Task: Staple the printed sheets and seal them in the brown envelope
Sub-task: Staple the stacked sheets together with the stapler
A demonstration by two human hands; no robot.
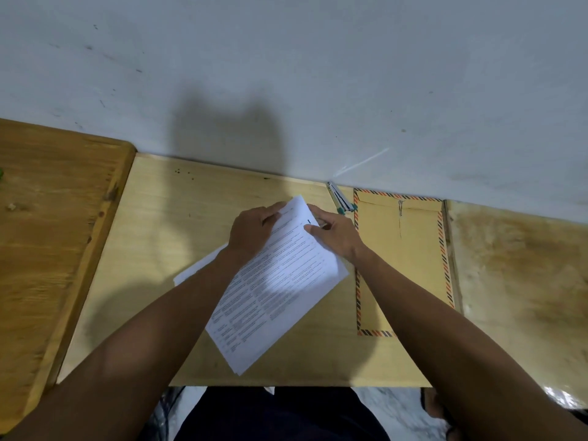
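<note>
Your printed sheets (280, 281) lie tilted mid-worktop (165, 218); your left hand (251, 233) and right hand (337, 237) pinch their far corner with closed fingers; the brown envelope (401, 259) lies just right, stapler (340, 198) beyond.

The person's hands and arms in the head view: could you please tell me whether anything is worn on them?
Nothing is worn. The left hand and right hand are bare, without gloves, and no rings show. Both forearms are uncovered up to the picture's edge: no sleeves, watch or bracelet. No markings show on them.
</note>
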